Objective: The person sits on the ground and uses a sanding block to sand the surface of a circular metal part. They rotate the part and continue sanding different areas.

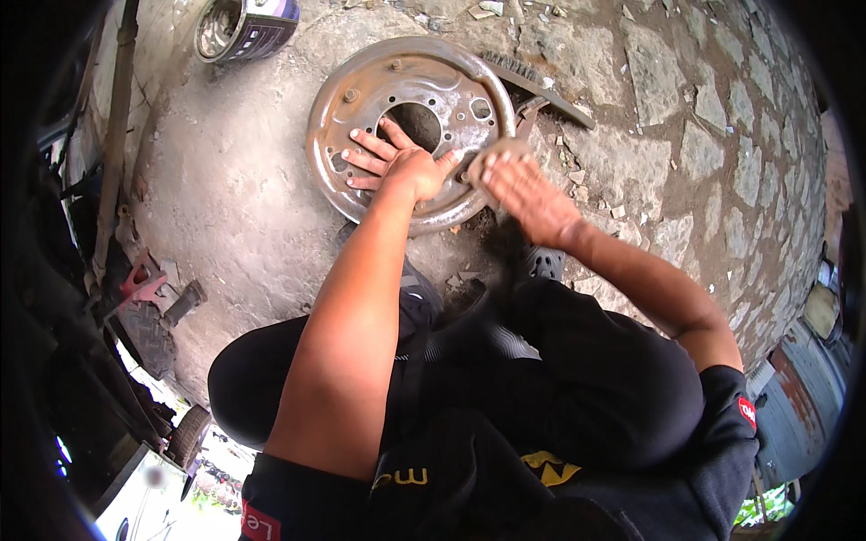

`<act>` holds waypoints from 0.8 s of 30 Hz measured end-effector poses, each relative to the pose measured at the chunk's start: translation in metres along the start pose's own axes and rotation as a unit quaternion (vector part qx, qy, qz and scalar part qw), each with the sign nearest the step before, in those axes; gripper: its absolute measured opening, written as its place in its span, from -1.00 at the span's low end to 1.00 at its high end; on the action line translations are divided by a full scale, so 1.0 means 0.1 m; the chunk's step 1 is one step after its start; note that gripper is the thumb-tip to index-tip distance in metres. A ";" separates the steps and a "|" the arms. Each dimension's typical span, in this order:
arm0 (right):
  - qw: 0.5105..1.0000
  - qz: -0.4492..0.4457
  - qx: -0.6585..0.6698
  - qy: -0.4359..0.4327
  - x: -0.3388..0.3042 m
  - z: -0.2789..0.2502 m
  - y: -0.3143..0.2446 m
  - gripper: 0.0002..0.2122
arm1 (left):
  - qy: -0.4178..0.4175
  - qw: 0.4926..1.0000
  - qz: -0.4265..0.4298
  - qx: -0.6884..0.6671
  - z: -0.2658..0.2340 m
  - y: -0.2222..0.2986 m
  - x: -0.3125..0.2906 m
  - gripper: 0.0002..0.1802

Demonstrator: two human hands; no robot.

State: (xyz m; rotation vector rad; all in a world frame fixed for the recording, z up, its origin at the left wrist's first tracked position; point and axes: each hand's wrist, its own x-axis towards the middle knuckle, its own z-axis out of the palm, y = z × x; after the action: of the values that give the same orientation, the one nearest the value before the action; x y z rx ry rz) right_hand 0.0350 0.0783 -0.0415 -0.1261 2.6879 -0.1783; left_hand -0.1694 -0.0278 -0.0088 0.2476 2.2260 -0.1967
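A round, rust-stained metal brake backing plate [361, 68] with a large centre hole and several smaller holes lies on the ground in front of me. My left hand [406, 171] rests flat on its lower middle, fingers spread beside the centre hole. At the plate's right rim, my right hand [523, 189] presses down with its fingers bent over a brownish piece of sandpaper [510, 146]. Motion blurs this piece, and the hand covers much of it. Just beyond the rim lies a wire brush [564, 106] with dark bristles, partly hidden by the plate.
A dark-labelled tin can [262, 29] stands at the far left. Red and dark metal parts [144, 278] lie along the left side. Rough stone paving [649, 72] with loose chips spreads to the right. My shoe [545, 262] is close below the plate.
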 end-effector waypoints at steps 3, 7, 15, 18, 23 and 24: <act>0.988 -0.113 0.062 0.080 -0.10 0.10 0.00 -0.29 | 0.006 1.000 0.004 0.003 0.02 0.01 0.01 0.56; 0.991 0.087 0.091 0.039 0.03 -0.10 0.30 -0.22 | 0.010 1.000 -0.002 0.001 0.00 0.01 -0.02 0.56; 0.999 0.017 -0.005 -0.030 -0.01 -0.16 0.21 -0.24 | 0.005 1.000 -0.011 -0.018 -0.01 0.03 -0.01 0.55; 0.994 0.092 0.059 0.009 0.07 -0.12 0.26 -0.23 | -0.007 1.000 -0.010 -0.015 -0.03 -0.01 -0.04 0.55; 0.989 -0.116 0.036 0.086 -0.09 0.25 0.00 -0.29 | 0.009 1.000 0.001 0.009 0.03 -0.01 0.02 0.57; 0.995 -0.066 0.031 0.064 -0.05 0.16 0.08 -0.27 | 0.013 1.000 0.002 0.005 0.02 0.00 0.03 0.56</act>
State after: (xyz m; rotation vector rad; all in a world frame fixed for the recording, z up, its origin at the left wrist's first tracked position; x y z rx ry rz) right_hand 0.0460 0.0848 -0.0547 -0.2835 2.7997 -0.3205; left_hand -0.1692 -0.0277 -0.0127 0.2615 2.2498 -0.2032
